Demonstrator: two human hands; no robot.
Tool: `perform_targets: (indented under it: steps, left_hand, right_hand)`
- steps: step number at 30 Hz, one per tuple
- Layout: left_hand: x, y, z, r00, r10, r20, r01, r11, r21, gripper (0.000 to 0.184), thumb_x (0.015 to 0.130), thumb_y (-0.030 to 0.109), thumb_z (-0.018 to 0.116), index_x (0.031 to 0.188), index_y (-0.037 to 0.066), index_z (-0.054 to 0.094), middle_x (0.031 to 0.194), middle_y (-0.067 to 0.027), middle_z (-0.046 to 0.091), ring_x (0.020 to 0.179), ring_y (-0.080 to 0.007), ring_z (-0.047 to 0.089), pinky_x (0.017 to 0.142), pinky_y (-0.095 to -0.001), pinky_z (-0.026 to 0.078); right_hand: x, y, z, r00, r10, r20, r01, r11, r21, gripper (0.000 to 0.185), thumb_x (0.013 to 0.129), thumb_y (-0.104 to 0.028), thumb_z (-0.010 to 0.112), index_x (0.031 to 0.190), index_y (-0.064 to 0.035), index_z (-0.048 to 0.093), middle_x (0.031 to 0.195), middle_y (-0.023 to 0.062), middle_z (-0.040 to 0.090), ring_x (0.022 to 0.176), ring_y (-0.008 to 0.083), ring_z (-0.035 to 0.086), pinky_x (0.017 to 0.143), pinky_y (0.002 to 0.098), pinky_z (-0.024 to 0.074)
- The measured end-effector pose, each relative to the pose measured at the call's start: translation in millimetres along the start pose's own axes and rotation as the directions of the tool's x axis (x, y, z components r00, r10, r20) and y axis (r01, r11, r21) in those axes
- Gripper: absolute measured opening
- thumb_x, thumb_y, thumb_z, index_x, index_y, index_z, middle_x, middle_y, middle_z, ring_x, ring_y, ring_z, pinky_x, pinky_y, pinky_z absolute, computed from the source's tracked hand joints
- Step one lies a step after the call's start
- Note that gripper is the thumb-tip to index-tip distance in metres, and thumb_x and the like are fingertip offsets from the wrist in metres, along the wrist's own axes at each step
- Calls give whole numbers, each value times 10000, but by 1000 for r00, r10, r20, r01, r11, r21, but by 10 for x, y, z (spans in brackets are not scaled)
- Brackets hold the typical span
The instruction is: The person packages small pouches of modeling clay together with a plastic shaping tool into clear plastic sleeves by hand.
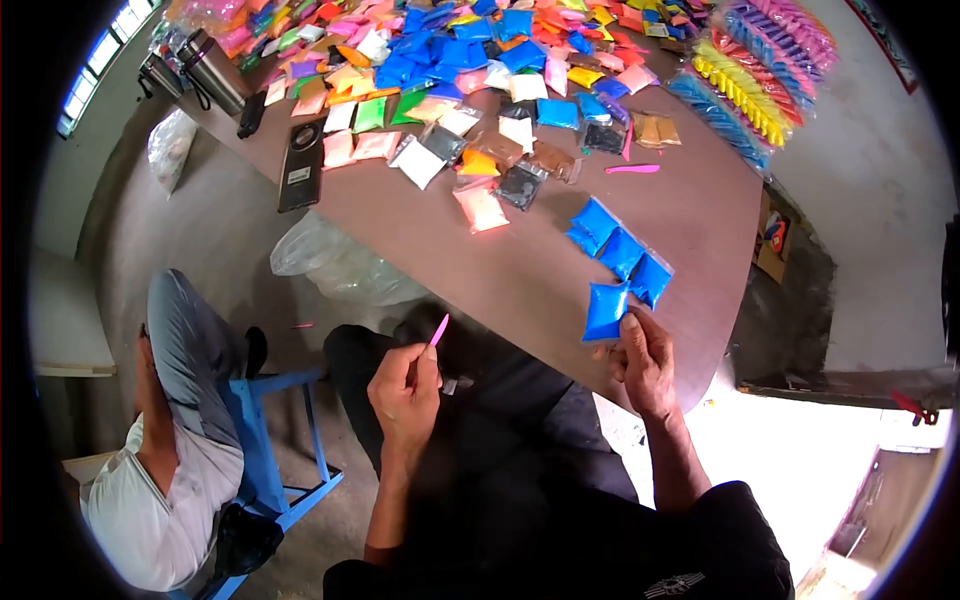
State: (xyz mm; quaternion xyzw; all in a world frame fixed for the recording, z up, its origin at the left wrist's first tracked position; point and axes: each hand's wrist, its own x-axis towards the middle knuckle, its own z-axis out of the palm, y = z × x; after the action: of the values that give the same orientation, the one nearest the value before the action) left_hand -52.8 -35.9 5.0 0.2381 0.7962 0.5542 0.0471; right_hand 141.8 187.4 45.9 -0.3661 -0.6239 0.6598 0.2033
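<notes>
My left hand [405, 395] is closed around a small pink plastic clay knife [440, 328], its blade pointing up above my lap. With thumb and fingers, my right hand [645, 365] pinches the lower corner of a shiny blue packet [605, 312] at the table's near edge. Just beyond it lie three more blue packets [622, 252] in a slanting row, close to the held one. Another pink clay knife [633, 169] rests farther back on the brown table [690, 220].
A heap of coloured packets [450, 55] covers the back of the table. Bundles of bagged coloured tools [745, 80] lie at the right. A dark phone [301, 165] and steel flask [215, 75] stand left. A seated person [175, 470] is beside me.
</notes>
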Motion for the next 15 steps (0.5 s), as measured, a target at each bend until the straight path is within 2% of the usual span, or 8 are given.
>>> perform_targets:
  steps: [4, 5, 8, 9, 10, 12, 13, 15]
  left_hand:
    - [254, -12, 162, 952, 305, -30, -297, 942, 155, 64, 954, 22, 756, 997, -11, 722, 799, -130, 656, 627, -230, 668, 542, -328, 499]
    - [302, -6, 193, 951, 309, -9, -302, 936, 183, 87, 938, 16, 764, 1017, 13, 728, 815, -131, 655, 658, -271, 658, 558, -365, 504]
    - [475, 41, 344, 891, 453, 6, -439, 860, 260, 128, 920, 14, 770, 1039, 43, 733, 817, -105, 652, 691, -297, 639, 600, -398, 512]
    - [506, 28, 385, 890, 454, 48, -447, 843, 300, 142, 918, 53, 777, 1053, 76, 738, 876, -69, 667, 774, -302, 635, 680, -425, 516]
    - [551, 22, 437, 888, 458, 52, -451, 842, 295, 142, 918, 53, 777, 1053, 76, 738, 876, -69, 667, 774, -302, 635, 680, -425, 516]
    - [636, 12, 535, 814, 568, 122, -566, 730, 384, 128, 928, 99, 775, 1051, 92, 743, 941, -49, 674, 834, -294, 633, 744, -431, 507]
    - [636, 18, 550, 827, 541, 155, -552, 729, 405, 118, 943, 137, 765, 1056, 105, 749, 1017, -38, 685, 903, -290, 641, 792, -442, 500]
    - [653, 64, 573, 815, 553, 176, -573, 718, 395, 135, 936, 141, 767, 1063, 97, 751, 1038, -45, 693, 927, -296, 645, 802, -451, 504]
  right_hand:
    - [-8, -103, 38, 996, -85, 7, 85, 979, -184, 338, 1146, -227, 503, 1234, 58, 660, 902, 81, 689, 773, 125, 641, 707, 288, 523]
    - [41, 83, -32, 982, -187, 20, 186, 950, -250, 271, 1118, -146, 552, 1255, 57, 667, 937, 96, 681, 773, 148, 656, 723, 311, 540]
    - [64, 15, -85, 982, -144, 124, 181, 911, -370, 243, 1084, -103, 604, 1263, 42, 682, 981, 108, 695, 792, 161, 672, 735, 320, 550]
    - [53, -124, -46, 987, -86, 132, 130, 919, -372, 237, 1058, -84, 630, 1254, 26, 704, 1077, 136, 742, 884, 205, 716, 804, 338, 570]
    - [67, -120, -53, 988, -88, 125, 129, 919, -372, 237, 1058, -84, 630, 1254, 26, 704, 1077, 136, 742, 884, 205, 716, 804, 338, 570]
    - [106, -94, -77, 970, -157, 184, 223, 877, -425, 232, 1044, -68, 636, 1239, 31, 713, 1196, 163, 758, 1004, 258, 739, 889, 359, 575]
    - [123, -123, -80, 962, -173, 209, 250, 868, -430, 227, 1025, -59, 651, 1222, 25, 724, 1259, 174, 750, 1082, 293, 737, 944, 365, 567]
    - [149, -134, -84, 957, -190, 221, 269, 864, -424, 229, 1022, -59, 655, 1225, 20, 725, 1243, 172, 754, 1078, 292, 739, 936, 367, 571]
